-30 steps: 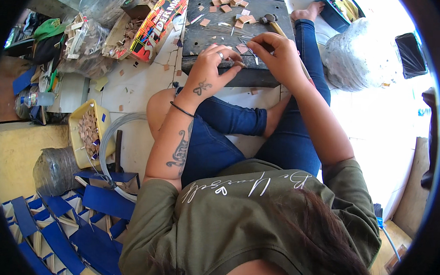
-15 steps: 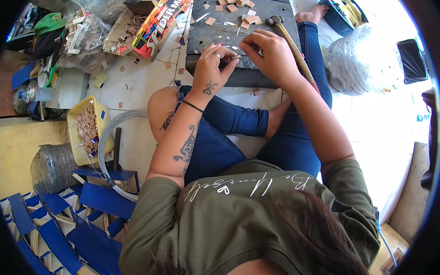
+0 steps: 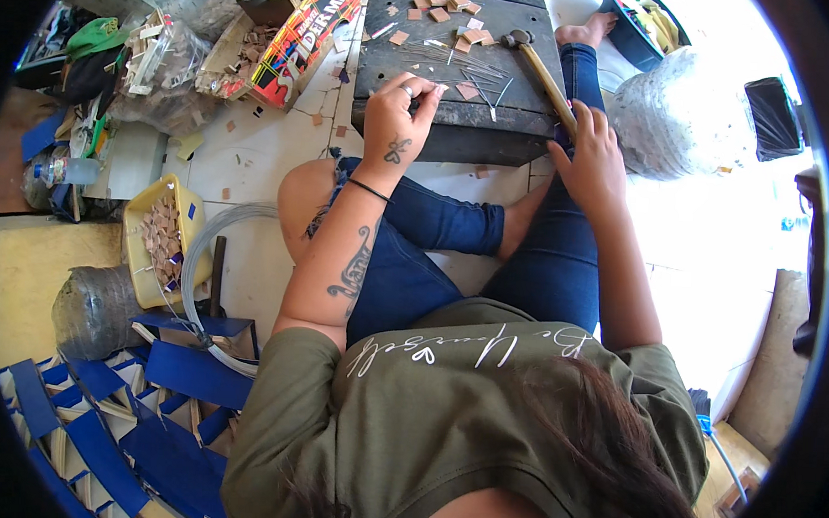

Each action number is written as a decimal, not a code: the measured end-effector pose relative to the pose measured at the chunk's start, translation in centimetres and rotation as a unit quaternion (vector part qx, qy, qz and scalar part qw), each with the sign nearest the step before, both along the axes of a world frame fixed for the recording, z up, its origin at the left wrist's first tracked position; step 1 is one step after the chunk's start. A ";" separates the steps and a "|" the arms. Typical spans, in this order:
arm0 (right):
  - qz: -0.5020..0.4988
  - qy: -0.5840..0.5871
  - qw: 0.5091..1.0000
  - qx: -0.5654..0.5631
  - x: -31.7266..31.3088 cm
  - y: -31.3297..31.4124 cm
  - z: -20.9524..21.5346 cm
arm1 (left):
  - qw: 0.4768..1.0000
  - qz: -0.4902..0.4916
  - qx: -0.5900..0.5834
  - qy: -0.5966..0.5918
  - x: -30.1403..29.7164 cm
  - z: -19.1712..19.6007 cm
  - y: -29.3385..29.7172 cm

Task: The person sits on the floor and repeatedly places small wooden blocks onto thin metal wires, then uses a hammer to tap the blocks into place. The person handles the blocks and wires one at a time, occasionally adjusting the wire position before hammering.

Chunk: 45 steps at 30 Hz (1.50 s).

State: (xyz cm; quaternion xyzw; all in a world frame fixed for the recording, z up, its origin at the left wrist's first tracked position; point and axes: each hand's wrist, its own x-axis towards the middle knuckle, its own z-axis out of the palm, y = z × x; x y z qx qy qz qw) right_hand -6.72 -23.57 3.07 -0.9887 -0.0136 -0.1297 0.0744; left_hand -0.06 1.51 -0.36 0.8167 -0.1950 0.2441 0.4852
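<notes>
Sitting on tiled floor (image 3: 272,163), dark work block (image 3: 457,78)

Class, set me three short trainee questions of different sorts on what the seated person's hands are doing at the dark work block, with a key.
1. True or false: the right hand rests at the wooden handle of the metal-headed hammer.
2. Which hand pinches something small at the near edge of the dark wooden work block? A left hand B right hand
3. Fill in: the small square tan pieces lie on the far part of the ____.

Key: 1 true; 2 A; 3 block
</notes>
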 end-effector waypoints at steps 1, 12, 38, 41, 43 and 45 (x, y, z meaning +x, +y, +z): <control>-0.016 0.024 1.000 0.007 -0.7 -0.7 -0.5 | 1.000 0.000 0.001 -0.004 0.0 -0.1 -0.1; 0.074 0.222 0.735 0.637 -4.0 -1.0 3.5 | 0.999 -0.004 -0.020 -0.044 0.4 -0.8 -0.3; 0.166 0.028 0.980 0.106 -6.4 2.7 7.3 | 0.999 0.009 -0.010 -0.041 0.4 -1.9 -0.3; 0.190 -0.040 0.965 0.174 -6.3 2.8 7.1 | 0.998 0.008 -0.015 -0.058 0.7 -1.8 -0.4; 0.171 0.011 0.974 0.150 -6.3 2.7 7.1 | 0.998 0.009 -0.013 -0.066 0.4 -1.9 -0.4; 0.162 0.018 0.975 0.151 -6.3 2.6 7.0 | 0.997 0.010 -0.005 -0.080 0.6 -1.8 -0.4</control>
